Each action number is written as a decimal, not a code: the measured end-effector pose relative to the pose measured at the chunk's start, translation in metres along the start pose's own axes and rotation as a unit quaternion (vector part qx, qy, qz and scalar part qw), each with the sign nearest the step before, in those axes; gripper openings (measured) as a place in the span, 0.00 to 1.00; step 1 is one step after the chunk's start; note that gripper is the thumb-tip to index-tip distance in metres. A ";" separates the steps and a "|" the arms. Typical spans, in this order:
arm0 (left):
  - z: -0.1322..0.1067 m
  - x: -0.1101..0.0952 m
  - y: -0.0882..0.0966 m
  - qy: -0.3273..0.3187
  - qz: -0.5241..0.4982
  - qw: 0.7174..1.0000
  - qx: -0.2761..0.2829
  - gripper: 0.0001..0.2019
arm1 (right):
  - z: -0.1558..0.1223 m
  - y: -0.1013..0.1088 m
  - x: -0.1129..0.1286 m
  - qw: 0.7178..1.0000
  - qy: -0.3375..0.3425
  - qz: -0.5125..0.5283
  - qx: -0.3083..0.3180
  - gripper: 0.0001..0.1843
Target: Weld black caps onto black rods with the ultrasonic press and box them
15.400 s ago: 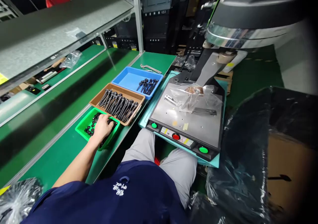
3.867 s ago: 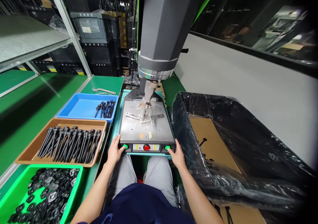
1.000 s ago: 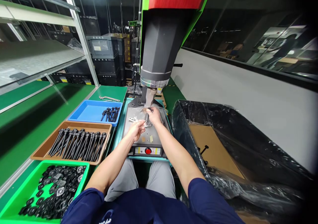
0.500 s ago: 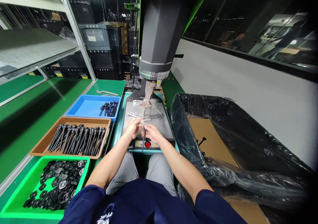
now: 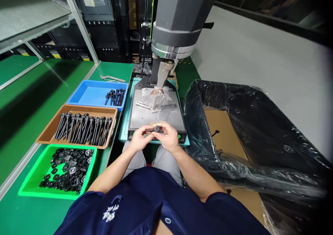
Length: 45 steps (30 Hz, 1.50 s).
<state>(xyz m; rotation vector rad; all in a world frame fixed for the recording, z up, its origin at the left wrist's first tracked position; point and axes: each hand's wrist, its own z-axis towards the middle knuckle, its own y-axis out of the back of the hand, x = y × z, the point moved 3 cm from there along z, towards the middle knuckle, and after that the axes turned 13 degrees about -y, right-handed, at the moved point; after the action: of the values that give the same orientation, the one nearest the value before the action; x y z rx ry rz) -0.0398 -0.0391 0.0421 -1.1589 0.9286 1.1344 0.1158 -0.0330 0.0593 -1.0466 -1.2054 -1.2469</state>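
Observation:
Close in front of my body, both hands meet over the near edge of the machine's plate [image 5: 139, 118]. My right hand [image 5: 168, 137] is closed on a black rod with a round head [image 5: 156, 128], the head showing between thumb and fingers. Fingers of my left hand [image 5: 140, 138] are closed on the same rod from the other side; most of its stem is hidden. Farther back on the plate, a clear fixture [image 5: 157, 105] sits under the machine's pale tip [image 5: 163, 73], apart from my hands.
At left stand a blue tray [image 5: 90, 83] and a brown tray [image 5: 41, 135] of black rods, and a green tray [image 5: 23, 190] of small black parts. A wrench [image 5: 113, 78] lies behind them. At right is a plastic-lined box [image 5: 200, 131] with cardboard and rods inside.
My hands have come back from the fixture toward my body with the rod. The rod, which hung down toward me, now shows its round head between my fingers. The view has tilted downward.

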 end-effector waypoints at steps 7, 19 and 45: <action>-0.005 0.000 -0.007 0.009 0.057 0.998 -0.009 0.05 | -0.003 -0.012 0.003 0.999 0.042 -0.004 -0.018 0.16; -0.016 -0.002 -0.004 -0.005 0.040 0.998 0.053 0.05 | 0.002 -0.010 0.003 0.994 -0.046 0.091 0.031 0.21; -0.045 -0.112 0.165 0.016 0.457 0.886 -0.078 0.12 | 0.005 -0.014 -0.022 0.973 -0.129 0.134 0.136 0.20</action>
<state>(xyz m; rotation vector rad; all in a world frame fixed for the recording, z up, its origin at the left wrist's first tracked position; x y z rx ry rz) -0.2236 -0.0991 0.1086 -0.8507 1.4997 1.9717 0.1024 -0.0262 0.0374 -1.1452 -1.3362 -0.7287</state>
